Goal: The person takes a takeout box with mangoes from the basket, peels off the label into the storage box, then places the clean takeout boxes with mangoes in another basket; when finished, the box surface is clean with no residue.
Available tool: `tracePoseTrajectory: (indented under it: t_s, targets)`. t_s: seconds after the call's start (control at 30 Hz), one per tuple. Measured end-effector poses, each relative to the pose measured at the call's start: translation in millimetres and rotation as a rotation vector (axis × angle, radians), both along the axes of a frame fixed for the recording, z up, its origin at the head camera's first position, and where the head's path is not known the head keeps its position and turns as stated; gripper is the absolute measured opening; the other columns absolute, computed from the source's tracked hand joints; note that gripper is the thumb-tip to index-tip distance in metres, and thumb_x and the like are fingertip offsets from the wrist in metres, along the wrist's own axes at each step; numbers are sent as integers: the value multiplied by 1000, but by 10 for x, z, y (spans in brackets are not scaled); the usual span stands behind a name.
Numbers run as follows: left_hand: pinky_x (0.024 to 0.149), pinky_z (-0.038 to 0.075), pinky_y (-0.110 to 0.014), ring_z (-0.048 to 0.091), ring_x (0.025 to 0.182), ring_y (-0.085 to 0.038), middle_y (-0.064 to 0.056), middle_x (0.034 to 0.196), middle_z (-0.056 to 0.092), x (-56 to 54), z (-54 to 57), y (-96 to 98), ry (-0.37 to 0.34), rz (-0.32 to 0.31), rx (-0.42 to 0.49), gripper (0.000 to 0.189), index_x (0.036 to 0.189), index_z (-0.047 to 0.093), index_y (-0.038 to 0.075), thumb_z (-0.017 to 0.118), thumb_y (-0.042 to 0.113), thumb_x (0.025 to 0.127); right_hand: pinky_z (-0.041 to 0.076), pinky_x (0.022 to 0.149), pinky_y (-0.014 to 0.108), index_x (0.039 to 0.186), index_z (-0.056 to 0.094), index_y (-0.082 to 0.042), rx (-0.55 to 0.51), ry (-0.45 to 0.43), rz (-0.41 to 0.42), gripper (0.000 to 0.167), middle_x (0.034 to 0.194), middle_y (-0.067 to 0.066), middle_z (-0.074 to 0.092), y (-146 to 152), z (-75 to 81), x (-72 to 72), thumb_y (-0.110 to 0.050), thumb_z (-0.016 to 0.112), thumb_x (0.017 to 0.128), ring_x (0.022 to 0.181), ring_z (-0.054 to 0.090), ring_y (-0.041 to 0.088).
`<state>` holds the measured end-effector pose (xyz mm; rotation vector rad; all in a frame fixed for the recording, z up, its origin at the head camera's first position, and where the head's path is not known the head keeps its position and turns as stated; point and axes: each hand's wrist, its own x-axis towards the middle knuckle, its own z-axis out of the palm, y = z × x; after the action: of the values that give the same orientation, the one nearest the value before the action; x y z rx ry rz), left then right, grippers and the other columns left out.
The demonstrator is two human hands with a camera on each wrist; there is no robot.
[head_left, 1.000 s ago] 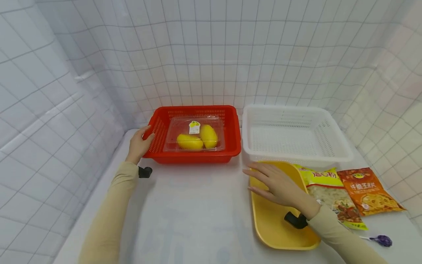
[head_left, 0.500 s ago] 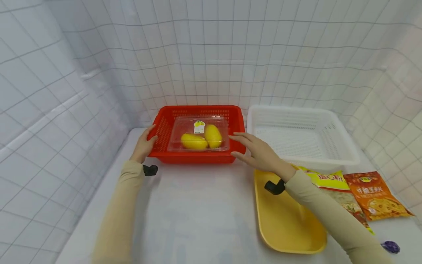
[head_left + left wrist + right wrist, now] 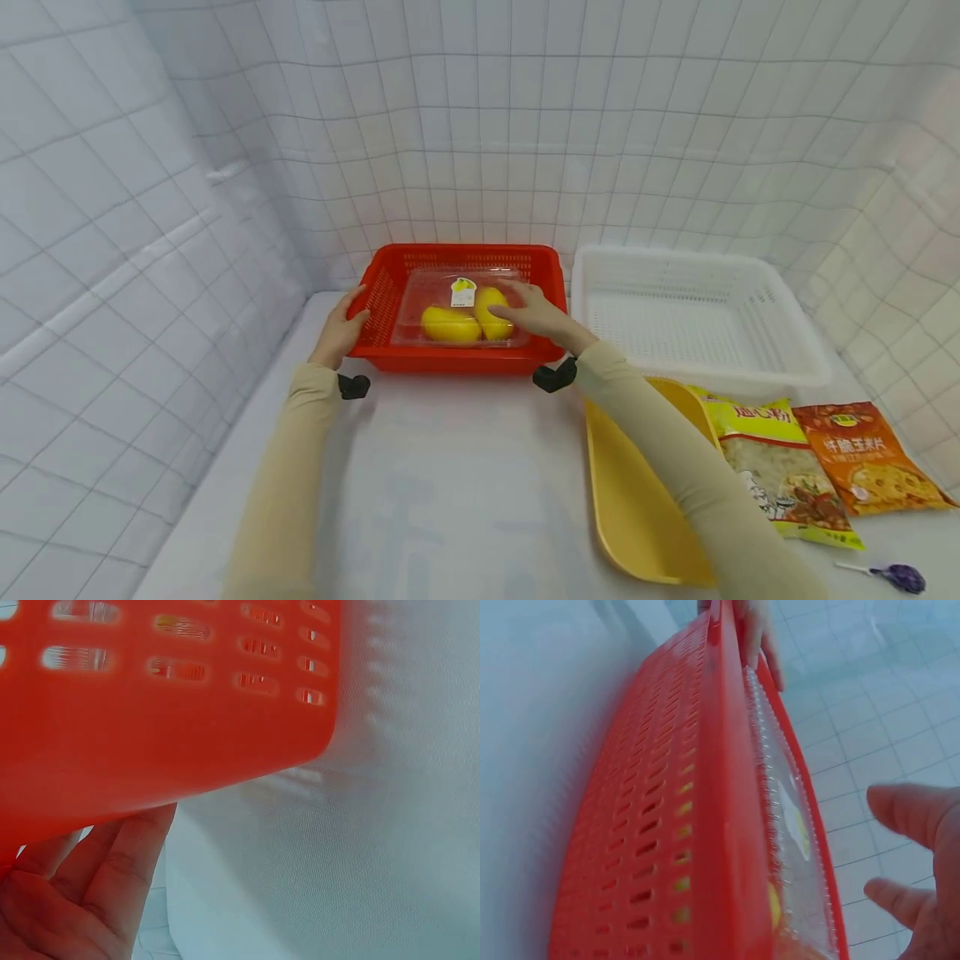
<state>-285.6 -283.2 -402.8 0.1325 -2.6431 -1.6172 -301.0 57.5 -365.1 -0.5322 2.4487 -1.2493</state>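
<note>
A red plastic basket stands at the back. In it lies a clear lidded plastic box with two yellow mangoes and a label on top. At the basket's left rim my left hand holds on, its fingers reaching up behind the rim in the left wrist view. My right hand hovers over the box's right part with fingers spread, and hides some of the right mango. In the right wrist view its fingertips look apart from the box lid.
A white plastic basket stands to the right of the red one. In front of it sits a yellow tray, partly under my right sleeve. Beside it lie a pasta bag, an orange snack bag and a purple lollipop.
My right hand has moved left and forward from above the yellow tray to over the mango box. My left hand stays at the red basket's rim. The view has shifted slightly.
</note>
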Motion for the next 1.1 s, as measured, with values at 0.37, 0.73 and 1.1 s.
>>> tracePoseTrajectory:
  t_s: [0.37, 0.73, 1.1]
  targets:
    - [97, 36, -46, 39, 118, -34, -18, 151, 23, 18, -18, 22, -16, 9, 21, 55, 152, 22, 20, 42, 12, 101, 21, 108, 55, 151, 22, -17, -32, -201, -176, 75, 152, 16, 21, -139, -163, -102, -28, 64, 90, 136, 16, 35]
    - [96, 37, -45, 41, 116, -34, -18, 151, 25, 14, -4, 16, 7, 21, 9, 55, 152, 24, 19, 42, 10, 101, 32, 105, 49, 148, 28, -16, -138, -219, -280, 73, 147, 15, 31, -167, -208, -117, -21, 69, 88, 129, 31, 34]
    - [105, 27, -48, 33, 127, -35, -17, 153, 22, 17, -12, 5, 23, 15, 9, 55, 152, 24, 17, 42, 9, 101, 54, 79, 35, 144, 37, -17, -158, -195, -268, 65, 136, 15, 42, -144, -259, -72, -22, 69, 88, 105, 52, 30]
